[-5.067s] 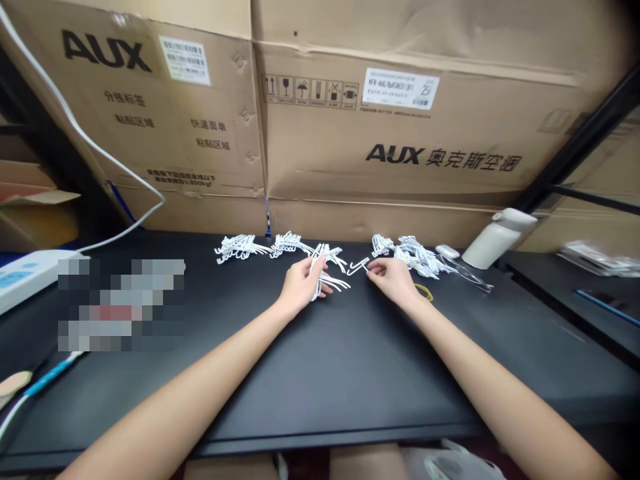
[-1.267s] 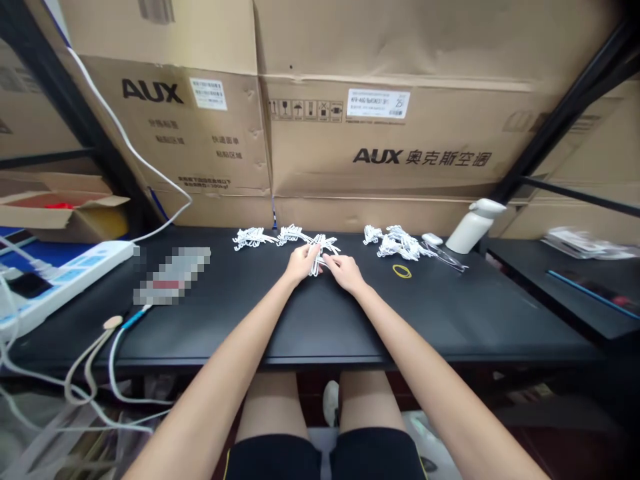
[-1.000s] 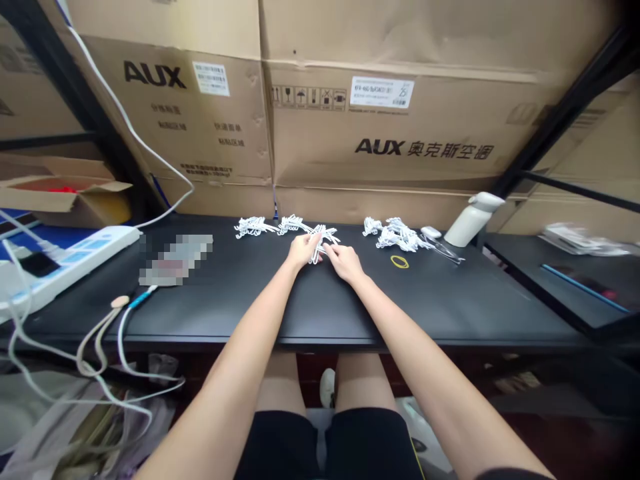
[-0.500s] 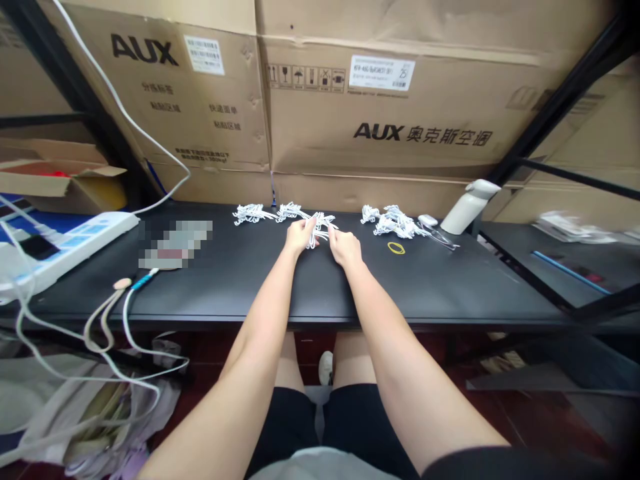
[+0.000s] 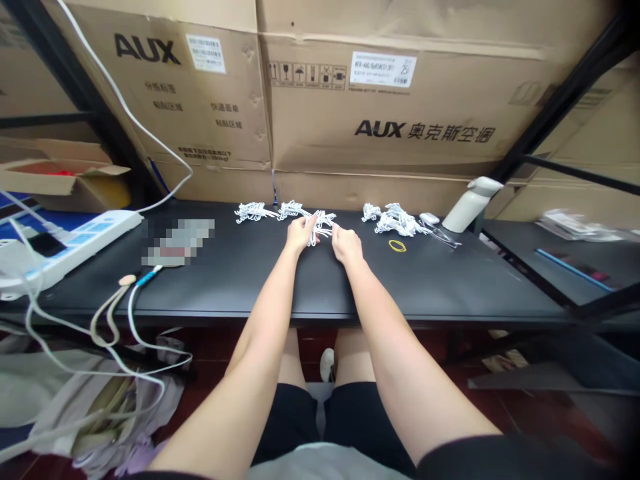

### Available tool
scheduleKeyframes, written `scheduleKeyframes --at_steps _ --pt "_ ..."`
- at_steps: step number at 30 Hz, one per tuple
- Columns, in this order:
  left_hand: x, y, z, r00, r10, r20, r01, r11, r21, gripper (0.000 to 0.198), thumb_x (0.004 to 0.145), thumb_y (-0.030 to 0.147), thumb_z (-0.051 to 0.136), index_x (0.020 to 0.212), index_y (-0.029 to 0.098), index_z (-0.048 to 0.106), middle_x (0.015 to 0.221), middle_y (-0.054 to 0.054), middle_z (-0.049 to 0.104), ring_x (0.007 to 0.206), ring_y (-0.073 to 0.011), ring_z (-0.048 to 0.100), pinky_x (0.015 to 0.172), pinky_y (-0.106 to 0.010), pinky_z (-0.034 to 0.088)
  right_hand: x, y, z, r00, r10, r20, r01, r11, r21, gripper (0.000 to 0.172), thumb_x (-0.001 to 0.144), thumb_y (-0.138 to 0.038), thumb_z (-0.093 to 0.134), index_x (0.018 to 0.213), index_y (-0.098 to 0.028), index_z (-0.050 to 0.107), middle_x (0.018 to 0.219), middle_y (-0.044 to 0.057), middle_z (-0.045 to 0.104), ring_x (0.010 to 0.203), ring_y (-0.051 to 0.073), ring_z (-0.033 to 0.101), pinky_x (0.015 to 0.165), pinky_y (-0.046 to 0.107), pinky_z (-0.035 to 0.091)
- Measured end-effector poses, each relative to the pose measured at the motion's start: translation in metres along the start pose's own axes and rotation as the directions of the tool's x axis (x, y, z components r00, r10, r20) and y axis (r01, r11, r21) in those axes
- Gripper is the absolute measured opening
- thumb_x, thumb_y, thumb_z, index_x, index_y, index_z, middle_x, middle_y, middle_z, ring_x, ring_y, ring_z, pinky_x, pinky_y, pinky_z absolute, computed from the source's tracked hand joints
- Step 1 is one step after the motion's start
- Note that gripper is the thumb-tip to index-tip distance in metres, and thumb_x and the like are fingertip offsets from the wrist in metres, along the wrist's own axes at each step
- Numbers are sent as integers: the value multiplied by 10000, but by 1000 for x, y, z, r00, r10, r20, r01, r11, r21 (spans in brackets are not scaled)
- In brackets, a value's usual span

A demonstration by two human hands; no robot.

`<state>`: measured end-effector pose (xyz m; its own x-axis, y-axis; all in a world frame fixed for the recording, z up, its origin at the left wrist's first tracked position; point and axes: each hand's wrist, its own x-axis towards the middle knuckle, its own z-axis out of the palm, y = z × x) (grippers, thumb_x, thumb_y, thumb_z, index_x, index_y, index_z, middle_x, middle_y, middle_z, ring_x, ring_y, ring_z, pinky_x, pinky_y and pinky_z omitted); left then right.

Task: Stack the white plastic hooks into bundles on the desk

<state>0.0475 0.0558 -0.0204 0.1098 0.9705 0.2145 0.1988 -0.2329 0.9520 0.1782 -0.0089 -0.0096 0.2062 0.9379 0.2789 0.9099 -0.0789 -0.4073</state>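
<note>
Head view, black desk: brown cartons stand behind it.
Left hand: curled, thumb over fingers, closed on a small bunch of bent white wires.
White wires, held: between the two hands, above the desk's middle; hooked ends downward, straight tails toward the right hand.
Right hand: fingers folded in, thumb and forefinger brought together at the tails – too small and soft to tell whether a wire is pinched there.
Wire heap, centre: just beyond the hands.
Wire heaps, left: two, one outermost, one nearer the hands.
Wire heaps, right: a large one, a smaller beside it.
Yellow band: flat on the desk, near the large heap.
Step in hand: apparently evening up or adding to the held bunch.
Next move calls for: a firm left grip – light right fingertips, tails kept aligned.
</note>
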Motion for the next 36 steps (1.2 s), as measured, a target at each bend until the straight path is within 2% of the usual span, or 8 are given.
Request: scheduleKeyframes --at_steps 6,11,16,20,24,29,32,36 --pt "0 2 0 1000 -6 2 6 1000 6 375 830 492 513 769 133 602 537 -19 623 448 -160 617 448 -221 448 2 0 2 999 37 -33 -34 996 82 543 980 -421 220 1000 -148 689 893 171 686 892 283 653 814 362 417" --pt "2 0 2 1000 -31 -2 31 999 -22 368 830 500 511 763 145 579 535 -13 619 449 -166 619 443 -229 454 9 8 3 972 184 -146 -157 971 183 589 976 -398 178 939 -130 701 919 191 694 893 293 640 792 342 406" --pt "2 -1 3 998 -55 -10 54 996 -67 361 837 503 502 782 152 566 542 -9 618 455 -162 620 446 -230 456 27 29 -2 836 466 -291 -381 874 303 741 947 -292 -28 988 -70 677 959 255 675 895 326 623 746 367 398" --pt "2 0 2 998 -66 -16 64 994 -89 360 839 500 497 780 151 559 542 -12 613 452 -171 620 445 -246 463 42 43 -2 761 548 -347 -430 827 361 697 948 -351 25 970 -77 666 935 237 671 880 319 622 727 361 407" --pt "3 1 2 997 -65 -40 61 994 -88 349 839 492 497 760 157 551 529 -7 598 449 -177 619 431 -245 452 53 47 1 846 436 -306 -320 875 363 516 938 -398 233 904 -112 662 869 157 688 821 245 626 735 316 426" --pt "3 1 1 996 -63 -59 59 996 -74 347 832 495 504 735 164 534 536 -14 614 448 -175 618 429 -244 451 58 43 8 979 134 -154 -78 942 326 320 824 -472 516 784 -195 672 857 49 689 810 187 614 726 275 429" --pt "2 0 1 997 -53 -56 50 997 -64 343 825 497 513 731 167 534 537 -16 617 453 -177 621 427 -244 453 60 42 12 995 -28 -95 55 952 302 259 768 -458 603 741 -211 678 882 31 672 836 173 598 745 267 423" --pt "1 0 0 998 -44 -53 41 998 -55 344 823 499 513 714 173 520 527 -11 611 451 -173 619 421 -238 450 64 49 19 994 -81 -78 101 945 311 168 782 -303 556 778 -209 695 920 38 674 813 168 590 737 274 426"
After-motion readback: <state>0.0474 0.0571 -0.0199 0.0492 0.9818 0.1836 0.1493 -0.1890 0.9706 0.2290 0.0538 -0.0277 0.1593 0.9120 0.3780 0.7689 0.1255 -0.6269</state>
